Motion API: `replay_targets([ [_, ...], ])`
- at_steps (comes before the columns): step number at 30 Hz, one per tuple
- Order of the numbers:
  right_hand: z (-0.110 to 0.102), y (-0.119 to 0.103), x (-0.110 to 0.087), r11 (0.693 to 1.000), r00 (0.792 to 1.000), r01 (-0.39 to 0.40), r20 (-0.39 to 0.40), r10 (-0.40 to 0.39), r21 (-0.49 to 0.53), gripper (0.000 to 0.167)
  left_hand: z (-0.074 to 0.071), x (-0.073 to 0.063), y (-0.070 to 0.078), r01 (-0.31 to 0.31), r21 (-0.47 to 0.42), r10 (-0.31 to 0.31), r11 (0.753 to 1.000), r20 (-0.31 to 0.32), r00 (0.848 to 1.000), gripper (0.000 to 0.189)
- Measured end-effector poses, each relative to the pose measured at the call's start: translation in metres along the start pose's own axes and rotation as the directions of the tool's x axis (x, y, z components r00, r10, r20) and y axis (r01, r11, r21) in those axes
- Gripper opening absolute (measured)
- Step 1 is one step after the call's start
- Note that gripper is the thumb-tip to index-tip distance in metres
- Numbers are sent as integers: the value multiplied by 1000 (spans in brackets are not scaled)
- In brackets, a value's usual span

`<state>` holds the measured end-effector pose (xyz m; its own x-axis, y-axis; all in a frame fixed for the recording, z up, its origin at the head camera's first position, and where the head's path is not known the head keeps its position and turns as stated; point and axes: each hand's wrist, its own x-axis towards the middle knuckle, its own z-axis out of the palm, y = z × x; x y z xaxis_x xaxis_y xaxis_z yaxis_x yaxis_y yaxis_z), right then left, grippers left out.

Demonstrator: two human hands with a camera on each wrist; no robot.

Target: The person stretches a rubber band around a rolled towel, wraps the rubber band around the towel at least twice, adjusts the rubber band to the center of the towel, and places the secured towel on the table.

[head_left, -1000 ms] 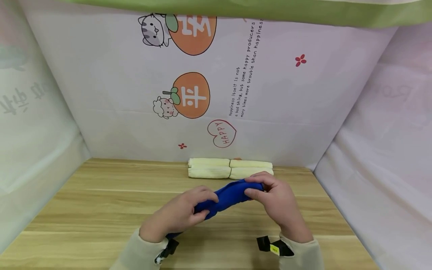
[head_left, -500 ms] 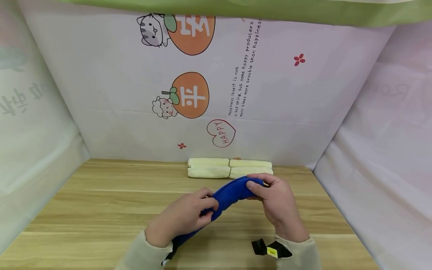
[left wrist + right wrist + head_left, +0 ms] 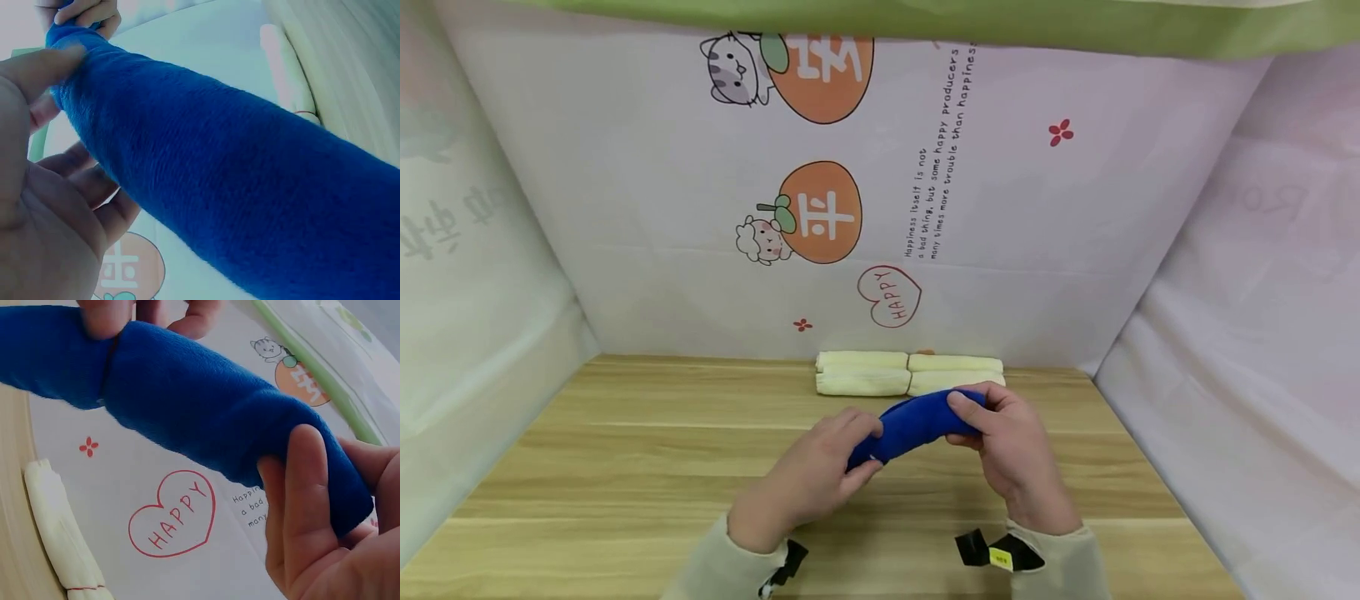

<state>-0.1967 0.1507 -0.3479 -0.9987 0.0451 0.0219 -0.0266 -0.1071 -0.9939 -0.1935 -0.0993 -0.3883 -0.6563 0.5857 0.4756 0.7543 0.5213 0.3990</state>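
A rolled blue towel (image 3: 917, 427) slants up to the right between my two hands, held above the table. My right hand (image 3: 1018, 454) grips its far end, the thumb lying along the near side. Nearer the middle, my left hand (image 3: 820, 467) pinches the roll between thumb and fingers. A thin dark band (image 3: 111, 365) circles the towel in the right wrist view, right at the left hand's fingertip. In the left wrist view the rest of the towel (image 3: 219, 144) runs back toward the camera; the head view hides this part behind the left hand.
Two pale yellow rolled towels (image 3: 861, 383) lie side by side against the back wall, tied with a thin dark band. The wooden tabletop (image 3: 647, 467) is enclosed by white printed cloth walls (image 3: 1015, 208) at the back and sides.
The right thumb has come up over the towel's near side as that hand turned. The towel's lower end, showing below the left hand half a second ago, is now hidden behind it.
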Motion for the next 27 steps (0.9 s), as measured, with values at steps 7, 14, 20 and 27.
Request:
replay_targets([
  [7, -15, -2, -1, 879, 972, 192, 210, -109, -436, 33, -4, -4, -7, 52, -145, -41, 988, 81, 996, 24],
  [14, -31, -3, 1, 739, 814, 521, 508, -280, -427, 32, -10, -7, -11, 57, -245, -23, 968, 138, 990, 22],
  [20, -24, -7, -2, 812, 935, 302, 320, -151, -499, 23, -12, -7, -7, -25, -209, 50, 978, 112, 992, 25],
  [27, -16, -8, -4, 950, 978, 87, 206, -25, -301, 29, -11, -5, -1, -125, -116, 131, 985, 50, 990, 23],
])
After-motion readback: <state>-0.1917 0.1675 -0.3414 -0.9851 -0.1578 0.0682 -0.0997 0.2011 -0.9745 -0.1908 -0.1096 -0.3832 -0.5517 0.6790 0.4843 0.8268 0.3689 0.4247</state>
